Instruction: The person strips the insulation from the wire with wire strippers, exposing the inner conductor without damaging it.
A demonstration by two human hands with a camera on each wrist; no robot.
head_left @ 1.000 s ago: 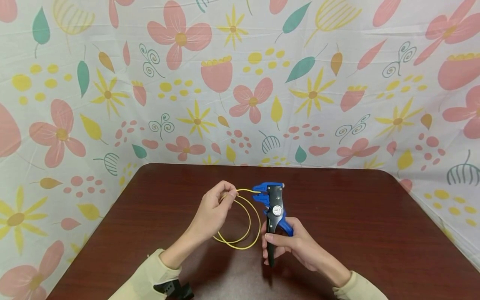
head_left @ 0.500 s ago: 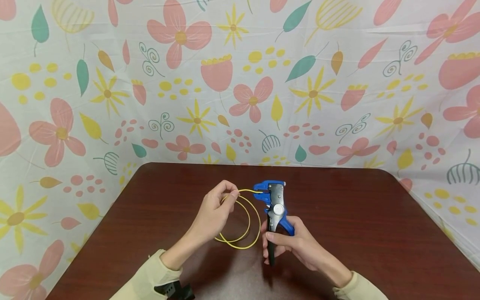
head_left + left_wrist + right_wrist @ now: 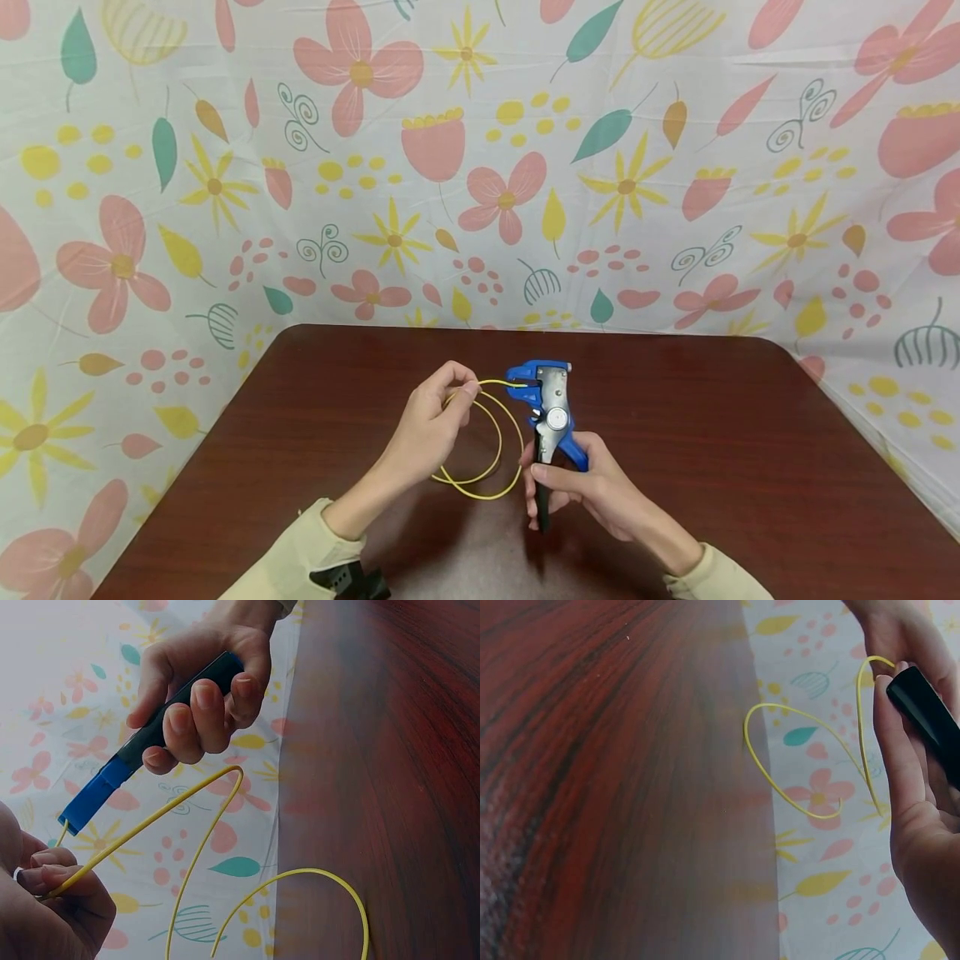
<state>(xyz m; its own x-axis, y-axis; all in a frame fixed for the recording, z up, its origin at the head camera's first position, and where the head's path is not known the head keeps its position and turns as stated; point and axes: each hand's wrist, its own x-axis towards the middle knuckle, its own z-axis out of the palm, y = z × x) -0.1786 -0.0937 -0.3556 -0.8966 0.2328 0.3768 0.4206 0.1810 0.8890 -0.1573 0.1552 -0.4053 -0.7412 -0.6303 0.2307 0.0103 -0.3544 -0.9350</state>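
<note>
My left hand (image 3: 427, 425) pinches a thin yellow wire (image 3: 483, 498) between thumb and fingers, near one end. Loose loops of it hang below and to the right of that hand. The pinched end runs right, in between the blue jaws of a wire stripper (image 3: 553, 392). Fingers and thumb of my right hand (image 3: 588, 483) wrap the stripper's handles, which point downward. In the left wrist view the wire (image 3: 187, 795) passes in front of the stripper (image 3: 135, 750), and its short end meets the blue tip. The right wrist view shows only the black handle end (image 3: 926, 712); the jaws are out of frame.
Both hands are above a dark red-brown table (image 3: 712, 442). Behind it hangs a white cloth (image 3: 480, 108) printed with flowers and leaves. A black device (image 3: 348, 581) is strapped at the left sleeve cuff.
The stripper's blue jaws have come closer together around the wire end, and its metal body has tilted, looking brighter. Both hands stay almost in place.
</note>
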